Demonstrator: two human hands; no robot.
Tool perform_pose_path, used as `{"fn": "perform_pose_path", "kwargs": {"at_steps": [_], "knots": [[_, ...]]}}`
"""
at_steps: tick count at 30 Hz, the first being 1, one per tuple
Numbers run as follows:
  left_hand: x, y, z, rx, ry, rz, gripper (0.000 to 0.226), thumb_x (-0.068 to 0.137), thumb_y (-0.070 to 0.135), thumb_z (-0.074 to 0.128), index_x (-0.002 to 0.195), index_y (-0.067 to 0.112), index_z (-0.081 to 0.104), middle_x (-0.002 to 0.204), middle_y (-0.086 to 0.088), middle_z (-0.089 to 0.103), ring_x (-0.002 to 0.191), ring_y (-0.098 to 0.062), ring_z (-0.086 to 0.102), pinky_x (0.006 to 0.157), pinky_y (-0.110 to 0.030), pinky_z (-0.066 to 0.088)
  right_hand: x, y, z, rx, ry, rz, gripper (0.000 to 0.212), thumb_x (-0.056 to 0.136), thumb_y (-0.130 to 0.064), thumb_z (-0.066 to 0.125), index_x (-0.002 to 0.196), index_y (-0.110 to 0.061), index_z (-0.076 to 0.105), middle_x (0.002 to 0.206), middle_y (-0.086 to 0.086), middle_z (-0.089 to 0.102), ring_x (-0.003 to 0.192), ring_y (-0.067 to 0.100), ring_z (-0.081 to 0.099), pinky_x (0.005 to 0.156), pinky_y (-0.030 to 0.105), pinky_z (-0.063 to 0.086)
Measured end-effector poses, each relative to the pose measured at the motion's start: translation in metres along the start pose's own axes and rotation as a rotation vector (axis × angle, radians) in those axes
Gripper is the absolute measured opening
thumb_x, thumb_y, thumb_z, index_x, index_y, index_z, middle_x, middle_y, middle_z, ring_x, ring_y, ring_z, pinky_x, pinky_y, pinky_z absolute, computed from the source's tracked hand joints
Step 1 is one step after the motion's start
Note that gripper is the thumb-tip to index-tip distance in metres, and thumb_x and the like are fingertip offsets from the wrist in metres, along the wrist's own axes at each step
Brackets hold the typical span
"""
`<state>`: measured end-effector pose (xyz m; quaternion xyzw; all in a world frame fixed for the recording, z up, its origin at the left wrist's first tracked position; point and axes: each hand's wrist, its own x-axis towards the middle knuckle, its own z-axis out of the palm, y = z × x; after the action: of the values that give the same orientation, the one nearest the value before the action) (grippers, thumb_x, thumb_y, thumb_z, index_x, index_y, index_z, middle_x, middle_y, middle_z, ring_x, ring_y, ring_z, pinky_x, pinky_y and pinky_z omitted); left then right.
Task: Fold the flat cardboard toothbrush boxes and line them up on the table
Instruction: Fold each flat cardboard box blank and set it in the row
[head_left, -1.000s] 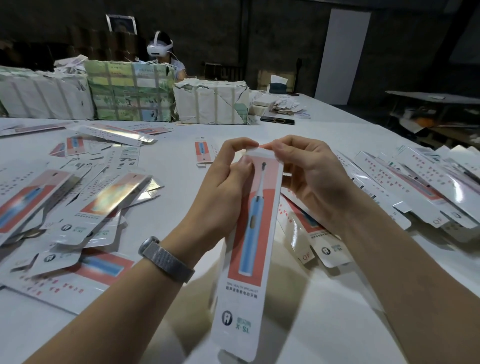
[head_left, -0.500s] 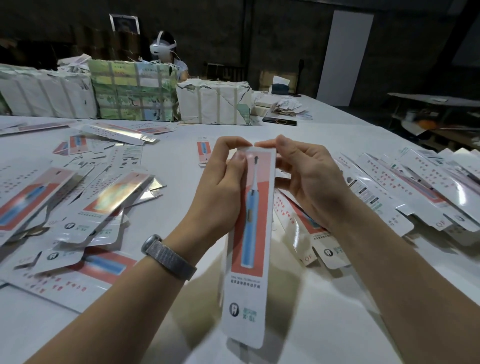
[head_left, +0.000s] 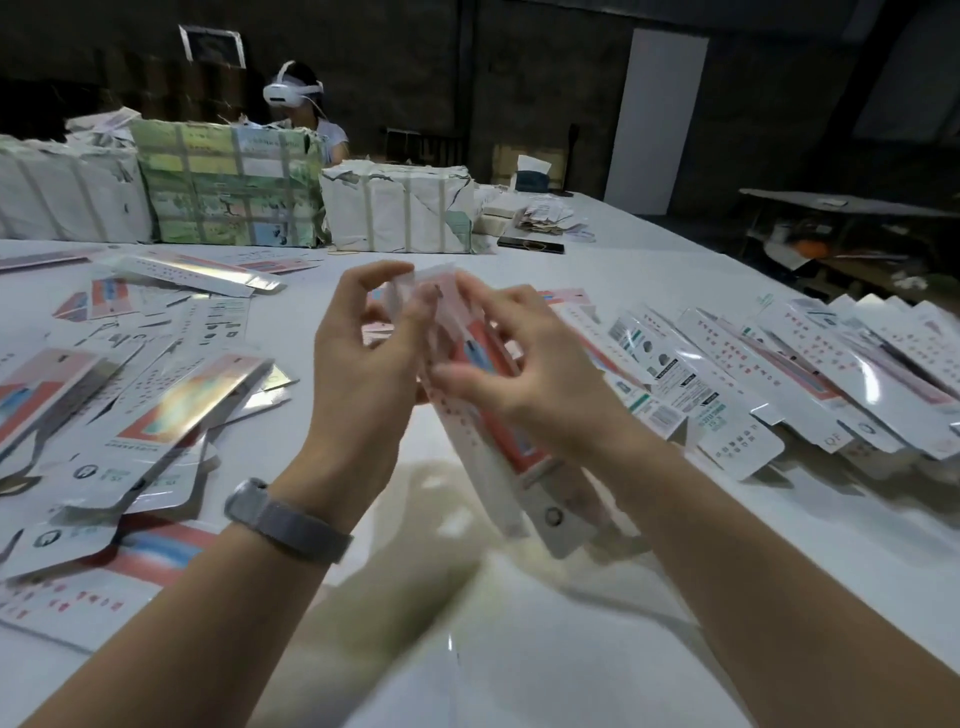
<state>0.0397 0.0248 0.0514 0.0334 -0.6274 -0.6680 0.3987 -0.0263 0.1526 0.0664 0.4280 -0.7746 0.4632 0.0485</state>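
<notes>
Head view: both hands gripped long glossy cardboard box (head_left: 498, 441) above white tabletop (head_left: 519, 649), tilted, blurred. Left hand (head_left: 363, 374) pinched top flap; right hand (head_left: 530, 379) curled round upper part. Flat boxes (head_left: 727, 374) fanned at right.

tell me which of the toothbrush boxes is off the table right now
The toothbrush box held between the left hand and right hand; all the others lie on the table.

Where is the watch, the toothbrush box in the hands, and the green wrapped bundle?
watch (head_left: 291, 522): head view, on its grey band at the left wrist.
toothbrush box (head_left: 558, 519): head view, on its white lower end.
green wrapped bundle (head_left: 228, 189): head view, on its front face.
</notes>
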Motion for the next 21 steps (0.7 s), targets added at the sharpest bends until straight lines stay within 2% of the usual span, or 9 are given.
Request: {"fn": "perform_pose_path", "kwargs": {"at_steps": [3,5,7,9,12,14,16,17,21], "knots": [[0.002,0.0,-0.001,-0.166,-0.105,-0.114,0.013,0.102,0.034,0.053,0.105,0.034,0.066,0.103,-0.003,0.069,0.089,-0.019,0.073,0.061,-0.036,0.059,-0.001,-0.004,-0.005,-0.231,-0.003,-0.032,0.083,0.082,-0.042,0.069,0.155,-0.027,0.031,0.11,-0.005,0.043,0.097,0.008,0.05,0.083,0.018,0.048],[0.003,-0.001,0.0,-0.186,-0.149,-0.128,0.021,0.104,0.034,0.047,0.11,0.04,0.066,0.102,0.0,0.068,0.095,-0.018,0.071,0.069,-0.037,0.06,0.002,-0.004,-0.021,-0.32,0.008,0.006,0.081,0.084,-0.044,0.068,0.154,-0.028,0.031,0.105,-0.007,0.045,0.097,0.01,0.051,0.082,0.026,0.051],[0.003,0.0,0.002,-0.116,-0.153,-0.094,0.022,0.099,0.04,0.05,0.113,0.052,0.063,0.112,-0.006,0.061,0.103,-0.023,0.068,0.074,-0.041,0.061,0.007,-0.002,-0.047,-0.427,0.062,0.095,0.076,0.084,-0.047,0.067,0.152,-0.033,0.036,0.102,-0.012,0.048,0.094,0.009,0.052,0.079,0.028,0.05],[0.002,0.001,0.003,-0.063,-0.174,-0.07,0.027,0.089,0.045,0.051,0.11,0.056,0.061,0.113,-0.008,0.059,0.103,-0.023,0.067,0.074,-0.043,0.06,0.01,0.007,-0.081,-0.556,0.137,0.208,0.07,0.082,-0.05,0.066,0.147,-0.035,0.043,0.113,-0.011,0.055,0.099,0.011,0.053,0.078,0.029,0.045],[0.002,-0.001,0.002,-0.029,-0.193,-0.075,0.026,0.085,0.045,0.05,0.105,0.053,0.064,0.107,-0.005,0.062,0.1,-0.024,0.067,0.073,-0.044,0.058,0.005,0.034,-0.136,-0.737,0.161,0.457,0.055,0.082,-0.047,0.064,0.134,-0.03,0.056,0.127,-0.001,0.062,0.105,0.019,0.055,0.082,0.033,0.044],[0.002,-0.004,0.001,0.013,-0.199,-0.063,0.024,0.086,0.044,0.049,0.103,0.051,0.065,0.1,0.0,0.065,0.096,-0.022,0.068,0.069,-0.04,0.056,-0.006,0.057,-0.165,-0.839,0.148,0.632,0.037,0.084,-0.043,0.06,0.117,-0.026,0.064,0.115,0.003,0.065,0.104,0.025,0.055,0.078,0.034,0.046],[0.002,-0.007,0.001,0.063,-0.219,-0.033,0.023,0.091,0.038,0.048,0.102,0.049,0.066,0.09,0.008,0.067,0.09,-0.014,0.069,0.065,-0.037,0.055,-0.016,0.078,-0.185,-0.891,0.145,0.748,0.017,0.085,-0.035,0.056,0.086,-0.023,0.068,0.097,0.005,0.061,0.111,0.033,0.05,0.077,0.036,0.046],[0.002,-0.008,0.002,0.08,-0.229,-0.021,0.024,0.094,0.035,0.048,0.1,0.048,0.066,0.088,0.01,0.068,0.086,-0.01,0.069,0.064,-0.038,0.055,-0.019,0.087,-0.193,-0.889,0.148,0.785,0.018,0.085,-0.031,0.054,0.075,-0.022,0.066,0.093,0.004,0.056,0.114,0.035,0.045,0.077,0.038,0.045],[0.003,-0.012,0.003,0.138,-0.234,-0.017,0.028,0.098,0.029,0.047,0.095,0.048,0.068,0.087,0.015,0.07,0.082,-0.005,0.068,0.065,-0.04,0.055,-0.02,0.101,-0.209,-1.009,0.143,0.809,0.015,0.084,-0.032,0.058,0.085,-0.023,0.07,0.104,0.005,0.05,0.116,0.034,0.039,0.075,0.041,0.041]]}}
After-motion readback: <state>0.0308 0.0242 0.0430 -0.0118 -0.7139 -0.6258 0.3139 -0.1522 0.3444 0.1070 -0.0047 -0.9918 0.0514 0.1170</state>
